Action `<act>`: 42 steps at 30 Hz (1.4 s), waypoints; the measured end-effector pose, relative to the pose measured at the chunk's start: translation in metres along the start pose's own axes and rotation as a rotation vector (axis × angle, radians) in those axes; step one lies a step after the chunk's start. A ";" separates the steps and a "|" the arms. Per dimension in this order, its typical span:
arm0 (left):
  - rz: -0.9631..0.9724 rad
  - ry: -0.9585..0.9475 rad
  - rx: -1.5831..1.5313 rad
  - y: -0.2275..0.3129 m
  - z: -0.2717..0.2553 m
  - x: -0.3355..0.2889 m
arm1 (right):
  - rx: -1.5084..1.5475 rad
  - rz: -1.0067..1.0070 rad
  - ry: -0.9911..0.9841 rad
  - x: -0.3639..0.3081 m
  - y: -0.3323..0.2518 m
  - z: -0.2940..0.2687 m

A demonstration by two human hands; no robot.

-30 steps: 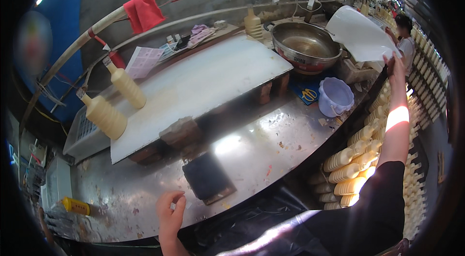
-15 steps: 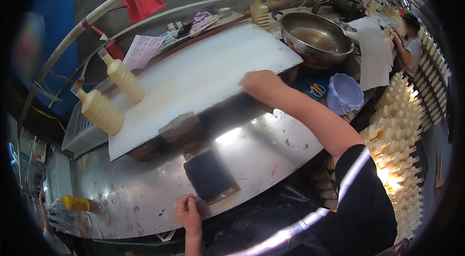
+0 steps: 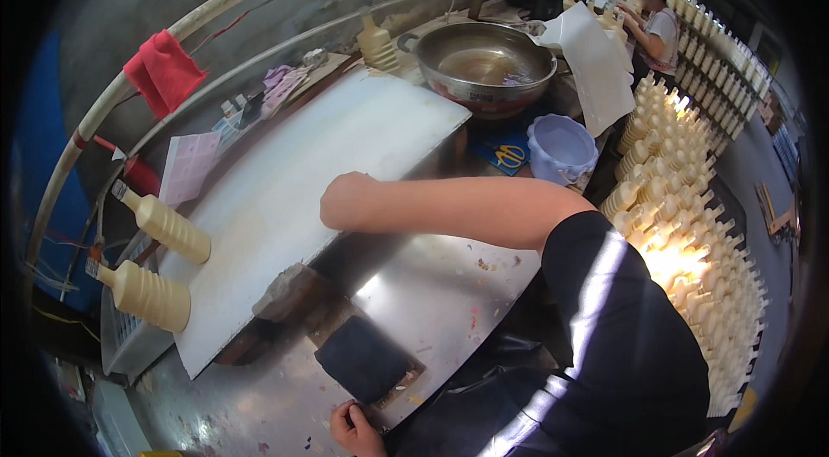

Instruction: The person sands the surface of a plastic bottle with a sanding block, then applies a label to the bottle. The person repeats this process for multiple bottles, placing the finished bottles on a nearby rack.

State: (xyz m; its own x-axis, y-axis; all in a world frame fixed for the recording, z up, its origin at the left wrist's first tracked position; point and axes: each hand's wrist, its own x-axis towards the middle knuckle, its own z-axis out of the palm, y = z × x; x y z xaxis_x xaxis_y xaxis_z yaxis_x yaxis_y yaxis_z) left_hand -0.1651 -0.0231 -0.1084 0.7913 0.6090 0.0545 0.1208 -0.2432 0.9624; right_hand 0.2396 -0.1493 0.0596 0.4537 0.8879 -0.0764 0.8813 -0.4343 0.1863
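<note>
Nearest the viewer, the left hand (image 3: 354, 431) lies at the lower edge, its fingers loosely curled beside the near edge of a dark square pad (image 3: 364, 359); whether the fingers enclose anything cannot be told. The pad lies flat on the metal counter (image 3: 449, 284), whose surface bears scattered specks. The right hand (image 3: 350, 202), at the end of a forearm reaching in from the right, is bunched over a white board (image 3: 276, 202); the fingertips are hidden, so neither a grip nor contact with the board can be confirmed. The board is raised above the counter on blocks (image 3: 283, 291). Two cream ribbed bottles (image 3: 173, 228) stand at its left end. On the right are a pale purple bucket (image 3: 557, 142), yellow scissors (image 3: 511, 156) just beside it, and, farther off, a wide metal pan (image 3: 453, 90) with a white sheet (image 3: 596, 68) hanging next to it. Beyond, a red cloth (image 3: 164, 74) hangs over a pipe (image 3: 97, 118); many similar cream bottles (image 3: 691, 206) fill the right side, and a person (image 3: 663, 34) is at the far right.
</note>
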 end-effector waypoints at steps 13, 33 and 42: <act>0.117 0.035 0.225 0.018 0.002 0.005 | 0.169 0.102 0.117 0.019 0.033 0.024; 0.326 -0.046 0.232 0.031 -0.011 0.011 | -0.133 0.330 0.074 -0.042 0.009 0.014; 0.328 -0.008 0.216 0.037 -0.009 0.010 | -0.223 0.089 0.044 -0.018 0.026 0.002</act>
State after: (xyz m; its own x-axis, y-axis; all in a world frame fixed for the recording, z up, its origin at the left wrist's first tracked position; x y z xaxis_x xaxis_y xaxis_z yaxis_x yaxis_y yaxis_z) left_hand -0.1580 -0.0191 -0.0695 0.8134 0.4669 0.3471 -0.0166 -0.5777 0.8161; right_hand 0.2543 -0.1766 0.0643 0.5178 0.8554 -0.0082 0.7848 -0.4712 0.4026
